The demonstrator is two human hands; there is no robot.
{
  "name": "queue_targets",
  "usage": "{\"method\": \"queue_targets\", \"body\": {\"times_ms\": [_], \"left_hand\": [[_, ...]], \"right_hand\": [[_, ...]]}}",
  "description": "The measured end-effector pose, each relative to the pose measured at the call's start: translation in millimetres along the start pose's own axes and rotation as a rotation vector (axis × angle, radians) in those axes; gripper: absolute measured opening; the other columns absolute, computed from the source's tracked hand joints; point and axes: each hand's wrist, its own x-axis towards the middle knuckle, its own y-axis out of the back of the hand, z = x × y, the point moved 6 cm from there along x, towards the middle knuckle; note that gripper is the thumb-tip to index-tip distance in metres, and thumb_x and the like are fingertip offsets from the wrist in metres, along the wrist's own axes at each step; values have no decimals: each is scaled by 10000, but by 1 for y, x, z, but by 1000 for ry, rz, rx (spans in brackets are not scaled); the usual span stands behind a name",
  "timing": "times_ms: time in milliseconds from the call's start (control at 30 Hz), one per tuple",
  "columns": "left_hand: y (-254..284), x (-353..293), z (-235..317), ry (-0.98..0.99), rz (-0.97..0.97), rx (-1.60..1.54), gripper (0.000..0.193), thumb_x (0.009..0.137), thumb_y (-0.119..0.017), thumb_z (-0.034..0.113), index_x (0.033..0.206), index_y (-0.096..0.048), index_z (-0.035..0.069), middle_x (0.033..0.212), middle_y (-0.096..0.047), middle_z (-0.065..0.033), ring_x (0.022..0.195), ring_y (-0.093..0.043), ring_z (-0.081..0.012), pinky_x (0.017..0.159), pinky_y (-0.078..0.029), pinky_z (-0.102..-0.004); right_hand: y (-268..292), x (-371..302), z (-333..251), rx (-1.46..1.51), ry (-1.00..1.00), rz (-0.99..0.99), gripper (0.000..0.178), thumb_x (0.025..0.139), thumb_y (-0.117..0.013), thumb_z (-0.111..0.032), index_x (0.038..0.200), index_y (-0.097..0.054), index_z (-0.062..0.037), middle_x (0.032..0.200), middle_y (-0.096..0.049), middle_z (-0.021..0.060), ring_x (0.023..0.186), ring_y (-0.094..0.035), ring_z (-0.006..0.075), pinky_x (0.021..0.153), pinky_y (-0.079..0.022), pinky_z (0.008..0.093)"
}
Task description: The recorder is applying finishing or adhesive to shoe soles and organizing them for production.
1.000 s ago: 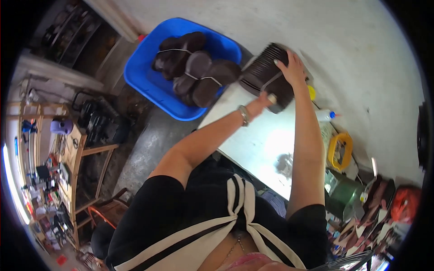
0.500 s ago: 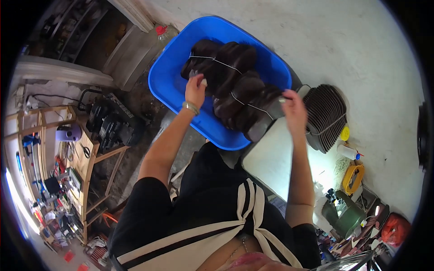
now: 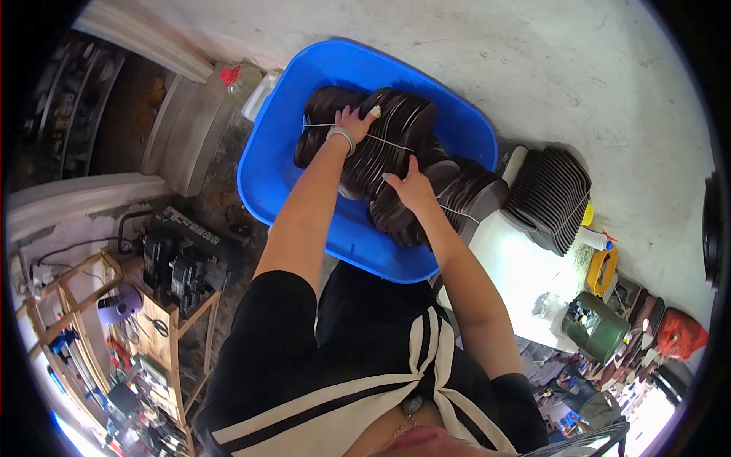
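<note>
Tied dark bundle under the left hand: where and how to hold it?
Probably both ends of the bundle, from above: its thin pieces are stacked in a row and bound by a string, so inward pressure should keep them together. The blue tub is open-topped.

A head-worn fisheye looks steeply down past both forearms (image 3: pixel 307 213) into the blue tub (image 3: pixel 276 164).

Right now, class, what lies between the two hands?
In the head view, dark pieces under a white cord lie between the left hand and right hand.
</note>
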Motion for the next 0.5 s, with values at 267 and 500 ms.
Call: {"method": "queue_targets", "body": {"times_ms": [267, 500], "left_hand": [[31, -62, 25, -98, 176, -111, 775, 831, -495, 624, 1397, -359, 114, 1503, -200, -185, 1401, -149, -344, 1117, -189, -449], [87, -222, 91, -700, 326, -483, 719, 771, -708, 370, 1361, -398, 101, 1330, -427, -216, 1229, -432, -349, 1015, -349, -406]], "right_hand": [[-23, -8, 17, 274, -26, -17, 972, 810, -661, -357, 1429, -43, 68, 1169, -539, 323, 1050, -581, 381, 914, -459, 380], [-12, -88, 36, 1221, 186, -29, 870, 847, -629, -56, 1454, -9, 14, 1397, -364, 161, 1207, -442, 201, 976, -393, 289]]}}
